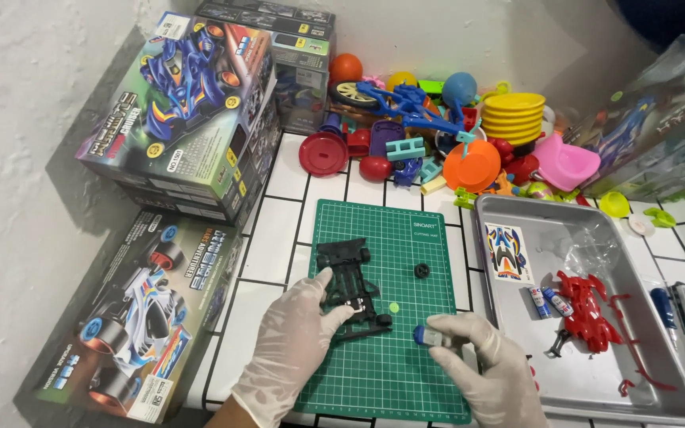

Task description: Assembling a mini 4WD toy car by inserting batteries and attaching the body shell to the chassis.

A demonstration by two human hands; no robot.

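Observation:
A black toy car chassis lies on a green cutting mat. My left hand, in a white glove, rests on the chassis's left edge with thumb and fingers touching it. My gloved right hand pinches a small blue and grey motor just right of the chassis. A small black gear and a tiny lime green piece sit loose on the mat.
A metal tray at right holds a red car body, a sticker sheet, batteries and a plastic bag. Toy car boxes stack at left. Colourful plastic toys pile behind the mat. A screwdriver lies far right.

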